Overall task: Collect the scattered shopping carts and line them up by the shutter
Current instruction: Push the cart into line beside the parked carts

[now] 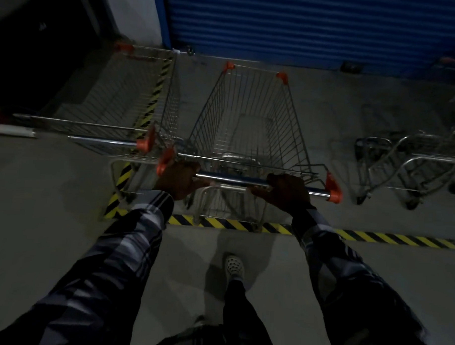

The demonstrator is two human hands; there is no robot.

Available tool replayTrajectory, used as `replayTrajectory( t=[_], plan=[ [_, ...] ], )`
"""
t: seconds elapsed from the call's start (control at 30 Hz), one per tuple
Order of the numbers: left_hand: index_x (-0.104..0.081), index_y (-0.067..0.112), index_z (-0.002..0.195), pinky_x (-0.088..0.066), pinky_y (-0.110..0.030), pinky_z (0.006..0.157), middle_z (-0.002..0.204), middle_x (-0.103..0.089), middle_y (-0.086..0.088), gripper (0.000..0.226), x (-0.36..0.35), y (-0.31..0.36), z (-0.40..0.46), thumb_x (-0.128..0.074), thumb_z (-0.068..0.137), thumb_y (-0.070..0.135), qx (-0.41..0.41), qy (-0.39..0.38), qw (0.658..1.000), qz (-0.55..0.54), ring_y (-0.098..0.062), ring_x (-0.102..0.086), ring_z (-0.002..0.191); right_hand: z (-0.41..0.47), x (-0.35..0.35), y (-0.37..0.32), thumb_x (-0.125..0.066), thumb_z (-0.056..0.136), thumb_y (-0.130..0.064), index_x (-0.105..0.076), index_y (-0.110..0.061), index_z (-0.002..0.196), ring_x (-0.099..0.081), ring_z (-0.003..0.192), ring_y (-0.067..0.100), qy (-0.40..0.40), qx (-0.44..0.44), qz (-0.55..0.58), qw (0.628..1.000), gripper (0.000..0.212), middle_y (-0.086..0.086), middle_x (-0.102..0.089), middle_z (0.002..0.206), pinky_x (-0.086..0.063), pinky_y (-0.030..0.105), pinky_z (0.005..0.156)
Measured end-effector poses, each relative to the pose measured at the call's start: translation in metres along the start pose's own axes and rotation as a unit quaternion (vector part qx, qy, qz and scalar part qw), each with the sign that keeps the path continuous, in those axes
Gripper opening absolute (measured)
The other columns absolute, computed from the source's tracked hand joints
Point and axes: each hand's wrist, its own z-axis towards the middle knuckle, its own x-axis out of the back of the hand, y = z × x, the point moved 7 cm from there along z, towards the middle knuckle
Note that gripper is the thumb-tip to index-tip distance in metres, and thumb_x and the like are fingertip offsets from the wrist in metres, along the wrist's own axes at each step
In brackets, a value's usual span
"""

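The handle bar point(236, 181) of the shopping cart point(251, 121) is gripped by the curled fingers of the left hand point(181, 179) and right hand point(287, 192). Ahead of the fingers, the basket is pointed at the shutter point(303, 28), just beside a parked cart point(115, 104) to their left. Even pressure should be kept so that the cart is brought parallel to its neighbour.

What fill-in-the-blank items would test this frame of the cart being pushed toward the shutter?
1. Both hands, the left hand and the right hand, grip the cart's ____.
2. The shutter behind the carts is coloured ____.
3. A second cart stands to the ____ of the held cart.
4. The floor tape is striped yellow and ____.

Missing words: handle; blue; left; black
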Motion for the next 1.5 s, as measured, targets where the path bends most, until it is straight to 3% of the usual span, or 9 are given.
replayTrajectory(
  t=[0.13,0.33,0.63,0.9,1.1,1.23,1.33,1.43,1.5],
  plan=[
    [-0.07,0.02,0.092,-0.02,-0.047,0.113,0.084,-0.074,-0.004,0.097,-0.007,0.023,-0.049,-0.004,0.077,0.09,-0.038,0.066,0.991,0.107,-0.028,-0.069,0.084,-0.044,-0.001,-0.006,-0.047,0.082,-0.075,-0.066,-0.017,0.104,-0.067,0.083,0.028,-0.003,0.014,-0.018,1.0,0.065,0.007,-0.072,0.09,-0.044,0.031,0.066],
    [-0.069,0.025,0.091,-0.023,-0.061,0.115,0.063,-0.068,0.003,0.089,-0.018,0.047,-0.083,-0.008,0.08,0.089,-0.045,0.086,0.984,0.149,-0.02,-0.069,0.07,-0.081,-0.003,0.0,-0.036,0.078,-0.083,-0.065,-0.02,0.092,-0.067,0.071,0.024,0.017,0.026,-0.038,0.999,0.07,0.002,-0.069,0.077,-0.044,0.03,0.058],
    [-0.067,0.024,0.096,-0.02,-0.061,0.115,0.069,-0.071,-0.001,0.099,-0.019,0.048,-0.049,0.003,0.074,0.091,-0.014,0.07,0.988,0.135,-0.022,-0.07,0.071,-0.045,0.004,0.02,-0.014,0.07,-0.089,-0.064,-0.022,0.098,-0.067,0.079,0.025,0.013,0.045,-0.055,0.997,0.089,0.002,-0.07,0.083,-0.045,0.031,0.063],
    [-0.067,0.023,0.107,-0.029,-0.052,0.11,0.084,-0.075,-0.006,0.123,-0.002,0.01,0.037,0.017,0.057,0.098,0.02,0.035,0.994,0.104,-0.028,-0.071,0.088,0.049,-0.002,0.04,-0.031,0.075,-0.088,-0.064,-0.021,0.103,-0.067,0.083,0.024,-0.001,0.041,-0.02,0.999,0.079,0.003,-0.07,0.087,-0.046,0.03,0.069],
    [-0.06,0.032,0.121,-0.003,-0.051,0.121,0.114,-0.072,0.005,0.107,0.0,-0.01,0.103,0.003,0.062,0.096,0.04,-0.025,0.992,0.116,-0.02,-0.063,0.114,0.109,-0.001,0.059,-0.03,0.075,-0.088,-0.064,-0.02,0.111,-0.066,0.089,0.024,-0.027,0.044,-0.019,0.998,0.083,0.004,-0.071,0.095,-0.047,0.03,0.073],
    [-0.059,0.034,0.124,0.003,-0.052,0.119,0.122,-0.068,0.009,0.124,0.009,-0.012,0.13,0.018,0.051,0.099,0.047,-0.05,0.99,0.123,-0.018,-0.056,0.124,0.14,-0.002,0.068,-0.014,0.065,-0.093,-0.065,-0.022,0.11,-0.067,0.089,0.024,-0.026,0.041,-0.019,0.999,0.098,0.004,-0.071,0.095,-0.047,0.029,0.074],
    [-0.055,0.034,0.13,0.01,-0.053,0.116,0.129,-0.064,0.007,0.136,0.015,-0.02,0.146,0.026,0.043,0.098,0.071,-0.091,0.987,0.115,-0.019,-0.052,0.128,0.157,-0.004,0.069,-0.031,0.076,-0.088,-0.063,-0.022,0.114,-0.065,0.093,0.025,-0.057,0.028,-0.008,0.998,0.083,0.005,-0.07,0.099,-0.047,0.03,0.077],
    [-0.055,0.025,0.131,-0.004,-0.051,0.121,0.13,-0.064,-0.001,0.123,0.023,-0.021,0.153,0.013,0.058,0.097,0.073,-0.091,0.99,0.081,-0.024,-0.054,0.126,0.171,-0.004,0.071,-0.027,0.073,-0.09,-0.061,-0.022,0.116,-0.064,0.098,0.026,-0.078,0.02,-0.014,0.997,0.088,0.007,-0.069,0.105,-0.048,0.033,0.082],
    [-0.056,0.013,0.133,-0.034,-0.022,0.108,0.131,-0.062,-0.014,0.074,0.027,-0.021,0.155,-0.03,0.094,0.07,0.093,-0.073,0.992,-0.042,-0.031,-0.055,0.123,0.175,-0.005,0.07,-0.028,0.073,-0.09,-0.062,-0.022,0.115,-0.065,0.097,0.027,-0.076,0.018,-0.013,0.997,0.087,0.008,-0.069,0.104,-0.048,0.033,0.081]
  ],
)
